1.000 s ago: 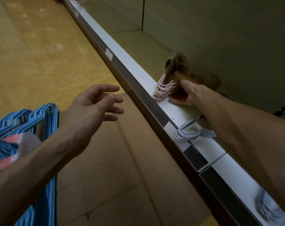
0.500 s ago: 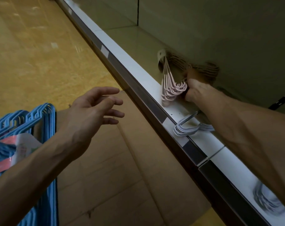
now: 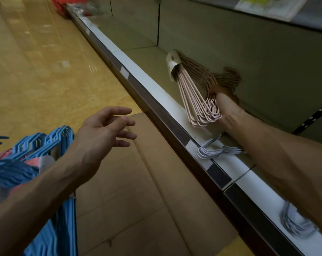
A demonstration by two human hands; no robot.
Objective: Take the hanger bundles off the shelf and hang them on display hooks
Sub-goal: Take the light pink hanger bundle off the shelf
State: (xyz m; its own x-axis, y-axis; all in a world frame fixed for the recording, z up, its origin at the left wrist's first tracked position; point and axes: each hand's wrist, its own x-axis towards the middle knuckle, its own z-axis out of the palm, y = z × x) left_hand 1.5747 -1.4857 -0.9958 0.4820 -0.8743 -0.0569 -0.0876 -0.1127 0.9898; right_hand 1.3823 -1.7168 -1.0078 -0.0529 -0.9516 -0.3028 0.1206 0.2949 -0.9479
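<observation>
Pink hangers (image 3: 197, 100): bundle gripped by right hand (image 3: 228, 111) on shelf (image 3: 156, 89), at 2 o'clock, tilted up. Left hand (image 3: 101, 133): fingers spread, nothing held, above cardboard (image 3: 147, 191). White hangers (image 3: 211, 150): lying at shelf edge. Blue hangers (image 3: 36, 154): at 8 o'clock.

Nothing legible here — the paper band (image 3: 172, 65) on my pink hanger bundle (image 3: 197, 100) bears only a blurred mark.

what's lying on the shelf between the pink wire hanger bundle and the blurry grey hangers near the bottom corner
In the head view, a white wire hanger bundle lies flat at the shelf's front edge between them, and the right forearm crosses over that stretch toward the pink wire hanger bundle.
</observation>
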